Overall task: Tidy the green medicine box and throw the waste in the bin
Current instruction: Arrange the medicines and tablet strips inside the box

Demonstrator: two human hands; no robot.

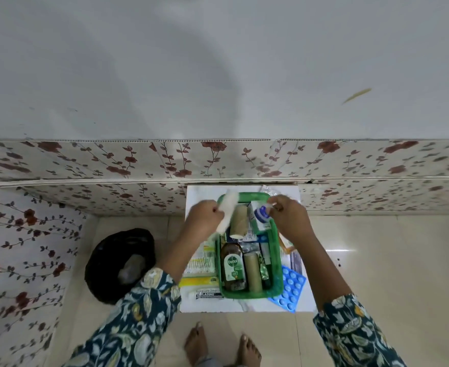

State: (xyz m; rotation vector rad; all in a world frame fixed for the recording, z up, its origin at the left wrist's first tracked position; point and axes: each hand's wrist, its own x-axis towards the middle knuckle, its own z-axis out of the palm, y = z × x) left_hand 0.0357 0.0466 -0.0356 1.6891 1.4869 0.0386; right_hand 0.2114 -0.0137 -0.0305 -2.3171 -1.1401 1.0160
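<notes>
The green medicine box (pixel 277 266) stands on a small white table (pixel 244 305). Inside it lie a brown Dettol bottle (pixel 232 266), two beige bandage rolls (pixel 253 272) (pixel 238 221) and several cartons and strips. My left hand (pixel 205 217) is shut on a white roll of gauze or cotton (pixel 227 213), blurred, held over the box's far left corner. My right hand (pixel 287 215) grips a white and blue carton (pixel 260 214) over the box's far right part. A black-lined bin (pixel 120 263) stands on the floor to the left of the table.
A blue blister pack (pixel 288 288) lies right of the box. Medicine strips and a yellow packet (pixel 201 271) lie left of it. A floral wall panel (pixel 112 165) runs behind the table. My bare feet (pixel 220 345) stand on the tiled floor below the table.
</notes>
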